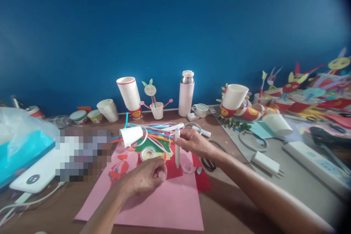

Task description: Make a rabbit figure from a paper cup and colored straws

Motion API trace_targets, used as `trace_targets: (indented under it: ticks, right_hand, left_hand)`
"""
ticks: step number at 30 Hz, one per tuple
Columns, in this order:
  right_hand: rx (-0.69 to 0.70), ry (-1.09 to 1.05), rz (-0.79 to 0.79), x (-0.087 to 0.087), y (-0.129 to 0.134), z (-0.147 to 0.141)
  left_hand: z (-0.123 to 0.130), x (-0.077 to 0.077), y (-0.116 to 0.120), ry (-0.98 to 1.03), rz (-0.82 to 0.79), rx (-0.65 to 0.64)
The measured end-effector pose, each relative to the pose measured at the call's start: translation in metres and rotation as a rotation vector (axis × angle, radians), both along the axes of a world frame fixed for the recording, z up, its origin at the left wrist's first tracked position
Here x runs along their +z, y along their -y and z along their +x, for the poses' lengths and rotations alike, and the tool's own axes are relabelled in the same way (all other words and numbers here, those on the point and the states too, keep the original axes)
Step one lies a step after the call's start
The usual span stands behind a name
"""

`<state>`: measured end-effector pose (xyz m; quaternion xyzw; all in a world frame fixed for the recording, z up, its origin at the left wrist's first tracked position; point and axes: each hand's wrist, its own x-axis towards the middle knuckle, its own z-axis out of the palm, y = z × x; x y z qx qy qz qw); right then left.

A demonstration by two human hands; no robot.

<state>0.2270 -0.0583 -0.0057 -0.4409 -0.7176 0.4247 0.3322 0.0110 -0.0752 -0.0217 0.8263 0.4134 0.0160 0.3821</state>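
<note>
My right hand (193, 142) pinches a slim white marker (177, 153), held upright over red paper (173, 170). Lower and to the left, my left hand (149, 176) has its fingers curled together above a large pink sheet (164, 210); what they hold, if anything, is hidden. Just beyond that hand lies a roll of tape (147, 153). A white paper cup (131, 136) rests on its side behind the tape, near orange paper cutouts (119, 170). Several coloured sticks or strips lie behind my hands.
Along the blue wall stand a tall stack of paper cups (128, 93), a rabbit-faced cup figure (157, 110) and a pink thermos (186, 97). A white charger (265, 163) and power strip (318, 166) lie right. A white power bank (41, 172) with a cable lies left.
</note>
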Motion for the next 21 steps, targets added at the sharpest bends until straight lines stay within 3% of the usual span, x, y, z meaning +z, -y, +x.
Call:
trace_targets:
  ticks: [2,6,9,13,21]
  right_hand:
    - [0.056,0.053,-0.004,0.01,0.007,0.002]
    - [0.116,0.334,0.238,0.029,0.023,0.004]
    - [0.212,0.457,0.322,0.036,0.029,0.0]
    - [0.288,0.492,0.32,0.037,0.03,-0.003]
    - [0.3,0.496,0.388,0.029,0.029,-0.004]
  left_hand:
    - [0.002,0.001,0.0,-0.026,0.012,0.009]
    - [0.002,0.001,0.0,-0.043,0.051,-0.005]
    - [0.0,-0.002,0.0,-0.03,0.055,-0.008]
    - [-0.002,-0.004,0.0,-0.008,0.06,-0.006]
    - [-0.001,-0.003,0.0,-0.015,0.037,0.011]
